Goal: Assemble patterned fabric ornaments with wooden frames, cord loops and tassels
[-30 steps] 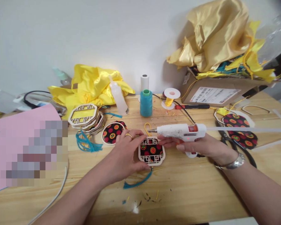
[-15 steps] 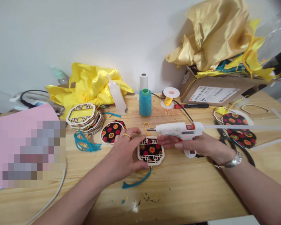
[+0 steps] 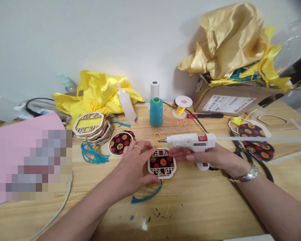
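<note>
**Tasselled pendant and hot-glue gun: hand positions**

The pendant lies flat on the counter, in front of the teal thread spool. Left hand: grip clasping the pendant, thumb at lower edge. Right hand: grip closed around the hot-glue gun, nozzle near the yellow cord loop.

Pendant on table; frame stack left, thread cone behind, box back right.
</note>
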{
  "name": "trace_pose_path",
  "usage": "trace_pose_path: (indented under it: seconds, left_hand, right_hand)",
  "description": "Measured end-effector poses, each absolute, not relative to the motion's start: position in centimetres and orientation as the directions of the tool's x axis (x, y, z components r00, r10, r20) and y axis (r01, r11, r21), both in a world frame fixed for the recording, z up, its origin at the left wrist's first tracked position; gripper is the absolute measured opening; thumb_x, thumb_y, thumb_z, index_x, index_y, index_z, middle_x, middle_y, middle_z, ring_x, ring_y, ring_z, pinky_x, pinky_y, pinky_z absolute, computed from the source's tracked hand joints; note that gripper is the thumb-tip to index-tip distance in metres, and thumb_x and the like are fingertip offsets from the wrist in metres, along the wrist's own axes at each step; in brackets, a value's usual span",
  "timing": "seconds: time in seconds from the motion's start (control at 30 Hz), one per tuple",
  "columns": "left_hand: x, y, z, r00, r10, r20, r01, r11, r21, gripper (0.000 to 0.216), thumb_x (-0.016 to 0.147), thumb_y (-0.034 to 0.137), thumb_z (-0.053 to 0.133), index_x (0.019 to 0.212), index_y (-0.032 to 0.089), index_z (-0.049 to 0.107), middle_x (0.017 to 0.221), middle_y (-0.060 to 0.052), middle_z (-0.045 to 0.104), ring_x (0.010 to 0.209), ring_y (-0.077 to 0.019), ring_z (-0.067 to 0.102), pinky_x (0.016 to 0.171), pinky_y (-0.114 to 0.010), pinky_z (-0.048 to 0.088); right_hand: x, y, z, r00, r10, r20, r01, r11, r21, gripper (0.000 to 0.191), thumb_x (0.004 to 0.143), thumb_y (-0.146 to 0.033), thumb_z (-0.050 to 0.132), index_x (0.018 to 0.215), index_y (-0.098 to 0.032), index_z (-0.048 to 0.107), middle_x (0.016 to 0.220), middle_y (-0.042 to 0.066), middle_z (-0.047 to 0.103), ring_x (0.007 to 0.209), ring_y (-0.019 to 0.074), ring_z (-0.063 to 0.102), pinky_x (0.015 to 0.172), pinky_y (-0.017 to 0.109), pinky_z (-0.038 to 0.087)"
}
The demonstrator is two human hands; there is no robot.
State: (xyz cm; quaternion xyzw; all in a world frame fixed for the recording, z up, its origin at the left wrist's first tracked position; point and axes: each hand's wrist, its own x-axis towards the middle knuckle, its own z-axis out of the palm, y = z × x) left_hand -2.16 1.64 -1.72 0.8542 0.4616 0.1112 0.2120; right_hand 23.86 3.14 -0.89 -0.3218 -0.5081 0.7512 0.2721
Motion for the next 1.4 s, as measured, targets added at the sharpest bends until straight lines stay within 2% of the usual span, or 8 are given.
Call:
trace_pose_path:
  seconds: [0.43, 0.6, 0.8, 0.93, 1.03, 1.17, 1.27, 1.4]
  left_hand:
    - [-2.1, 1.6, -1.4, 0.517, 0.855, -0.044, 0.762, -0.436, 0.479, 0.074, 0.062, 0.05, 0.074, 0.129, 0.026, 0.05, 0.124, -0.009, 0.05, 0.113, -0.0316, 0.038, 0.097, -0.051, 0.034]
    - [-2.3, 1.8, -1.1, 0.501, 0.864, -0.044, 0.771, -0.423, 0.476, 0.08, 0.057, 0.055, 0.075, 0.127, 0.024, 0.05, 0.127, -0.011, 0.049, 0.115, -0.0342, 0.039, 0.097, -0.054, 0.035]
    - [-2.1, 1.5, -0.9, 0.574, 0.815, 0.079, 0.681, -0.528, 0.508, 0.052, 0.082, 0.04, 0.06, 0.129, 0.024, 0.046, 0.137, -0.01, 0.044, 0.125, -0.0272, 0.038, 0.103, -0.047, 0.035]
    - [-0.8, 0.6, 0.0, 0.646, 0.756, 0.103, 0.672, -0.628, 0.391, 0.042, 0.087, 0.027, 0.054, 0.128, 0.019, 0.048, 0.136, -0.01, 0.048, 0.124, -0.0263, 0.039, 0.105, -0.046, 0.034]
    - [0.3, 0.1, 1.1, 0.717, 0.692, 0.082, 0.658, -0.711, 0.247, 0.038, 0.086, 0.021, 0.053, 0.124, 0.019, 0.051, 0.131, -0.009, 0.053, 0.117, -0.0251, 0.046, 0.102, -0.044, 0.037]
    - [1.7, 0.1, 2.0, 0.78, 0.624, 0.045, 0.618, -0.78, 0.096, 0.037, 0.084, 0.024, 0.056, 0.121, 0.016, 0.055, 0.128, -0.012, 0.056, 0.118, -0.027, 0.047, 0.102, -0.043, 0.037]
    - [2.4, 0.1, 1.8, 0.786, 0.618, -0.015, 0.618, -0.784, 0.061, 0.029, 0.085, 0.026, 0.055, 0.112, 0.016, 0.061, 0.128, -0.011, 0.058, 0.124, -0.0282, 0.044, 0.107, -0.047, 0.033]
    - [3.0, -0.3, 1.2, 0.719, 0.67, -0.182, 0.692, -0.715, 0.101, 0.021, 0.085, 0.02, 0.055, 0.103, 0.021, 0.065, 0.132, -0.007, 0.056, 0.128, -0.0298, 0.042, 0.107, -0.051, 0.032]
  right_hand:
    - [24.2, 3.3, -1.1, -0.688, 0.704, -0.176, -0.06, -0.297, -0.953, 0.041, 0.079, -0.019, 0.066, 0.119, -0.018, 0.06, 0.121, 0.009, 0.063, 0.113, 0.0227, 0.058, 0.103, 0.045, 0.041]
    - [24.3, 3.3, -1.0, -0.683, 0.714, -0.154, -0.085, -0.287, -0.954, 0.04, 0.079, -0.02, 0.066, 0.118, -0.017, 0.06, 0.119, 0.009, 0.064, 0.113, 0.0234, 0.058, 0.103, 0.046, 0.041]
    - [24.6, 3.7, -0.7, -0.537, 0.843, -0.043, -0.233, -0.197, -0.952, 0.028, 0.08, -0.023, 0.063, 0.107, -0.017, 0.064, 0.117, 0.009, 0.064, 0.11, 0.0251, 0.059, 0.103, 0.046, 0.04]
    - [25.0, 4.2, -0.9, -0.405, 0.913, 0.047, -0.381, -0.122, -0.917, 0.008, 0.08, -0.026, 0.062, 0.086, -0.02, 0.064, 0.113, 0.007, 0.065, 0.11, 0.0266, 0.058, 0.102, 0.05, 0.039]
    - [25.1, 4.4, -1.0, -0.372, 0.926, 0.066, -0.418, -0.103, -0.903, 0.007, 0.079, -0.027, 0.063, 0.081, -0.02, 0.062, 0.11, 0.007, 0.066, 0.111, 0.0268, 0.057, 0.102, 0.05, 0.039]
    - [25.2, 4.4, -0.9, -0.391, 0.919, 0.057, -0.419, -0.122, -0.9, 0.009, 0.078, -0.025, 0.063, 0.074, -0.018, 0.059, 0.11, 0.008, 0.066, 0.11, 0.0264, 0.058, 0.103, 0.049, 0.038]
    - [25.2, 4.3, -0.9, -0.401, 0.915, 0.046, -0.4, -0.13, -0.907, 0.01, 0.078, -0.025, 0.063, 0.073, -0.018, 0.057, 0.112, 0.008, 0.065, 0.11, 0.0262, 0.058, 0.104, 0.05, 0.036]
    - [25.2, 4.2, -0.9, -0.408, 0.911, 0.064, -0.423, -0.127, -0.897, 0.008, 0.078, -0.023, 0.063, 0.075, -0.018, 0.059, 0.111, 0.008, 0.065, 0.11, 0.0261, 0.058, 0.104, 0.05, 0.037]
